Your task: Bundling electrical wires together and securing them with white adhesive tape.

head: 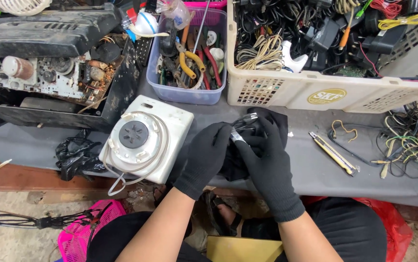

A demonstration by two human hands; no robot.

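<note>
Both my hands wear black gloves and meet over the front edge of the grey bench. My left hand (208,154) and my right hand (269,157) together grip a small black part with a clear and white piece (243,127) on top. The part is mostly hidden by my fingers. Just left of my left hand sits a white appliance base (143,140) with a round grey hub and a loose white cord.
A clear tub of pliers and tools (189,63) and a cream crate of cables and adapters (325,92) stand behind. An opened old black electronics chassis (49,73) is at left. A yellow utility knife (334,153) and loose wires (410,143) lie at right. A pink basket (85,228) is on the floor.
</note>
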